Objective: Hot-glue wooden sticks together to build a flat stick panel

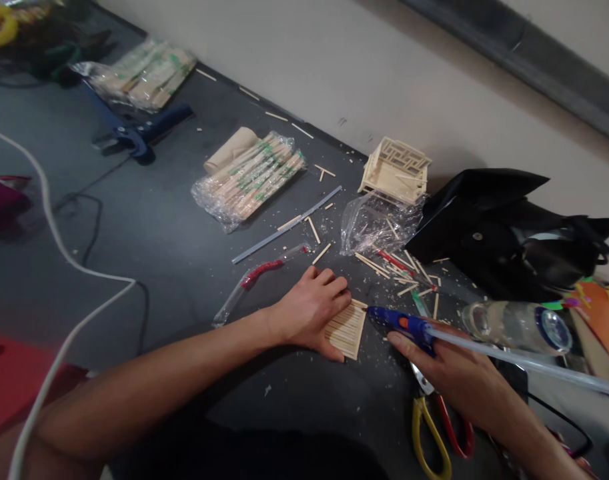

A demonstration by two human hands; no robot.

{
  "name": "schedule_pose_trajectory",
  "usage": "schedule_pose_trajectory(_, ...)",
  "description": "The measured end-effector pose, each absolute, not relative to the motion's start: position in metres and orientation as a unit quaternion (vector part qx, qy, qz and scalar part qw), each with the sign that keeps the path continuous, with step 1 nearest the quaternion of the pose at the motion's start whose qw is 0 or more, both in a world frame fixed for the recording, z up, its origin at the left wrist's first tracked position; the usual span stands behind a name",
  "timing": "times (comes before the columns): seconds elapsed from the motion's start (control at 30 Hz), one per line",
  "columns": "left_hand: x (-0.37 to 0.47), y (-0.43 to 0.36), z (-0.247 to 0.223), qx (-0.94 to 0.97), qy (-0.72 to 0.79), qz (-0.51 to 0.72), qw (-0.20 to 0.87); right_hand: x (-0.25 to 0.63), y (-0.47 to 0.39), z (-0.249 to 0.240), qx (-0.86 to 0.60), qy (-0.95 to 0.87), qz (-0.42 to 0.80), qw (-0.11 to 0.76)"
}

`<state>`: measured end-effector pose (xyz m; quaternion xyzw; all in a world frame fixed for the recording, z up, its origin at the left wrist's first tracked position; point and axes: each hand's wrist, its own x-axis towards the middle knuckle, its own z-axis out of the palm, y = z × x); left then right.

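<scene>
My left hand (311,310) grips a small flat panel of thin wooden sticks (351,331), its thumb along the near edge and its fingers bent over the far side. In my right hand (457,363) is a blue glue gun (401,323) with a long clear glue stick (524,363) running out of its back. The nozzle meets or nearly meets the panel's upper right corner; I cannot tell which. Short loose sticks (379,265) lie scattered beyond. Scissors (429,433) with one yellow and one red handle lie below my right wrist, partly hidden by it.
A small wooden stick model (399,170) stands by the wall. Wrapped stick bundles (254,177) lie at the back. A glass jar (519,327) and a black bag-like object (484,227) are on the right. A white cable (49,213) crosses the left side.
</scene>
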<state>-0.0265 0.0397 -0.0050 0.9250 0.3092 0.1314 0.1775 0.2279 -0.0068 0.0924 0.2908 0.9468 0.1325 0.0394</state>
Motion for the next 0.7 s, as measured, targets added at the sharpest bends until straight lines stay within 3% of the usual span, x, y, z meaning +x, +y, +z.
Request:
schedule_pose_trajectory(0.37, -0.026, 0.04, -0.003, 0.926, 0.312, 0.128, 0.169, 0.225, -0.003, 0.077, 0.48, 0.877, -0.029, -0.009)
schedule_pose_trajectory(0.7, -0.026, 0.04, -0.003, 0.927, 0.309, 0.124, 0.172, 0.221, -0.003, 0.09, 0.402, 0.915, 0.003, 0.017)
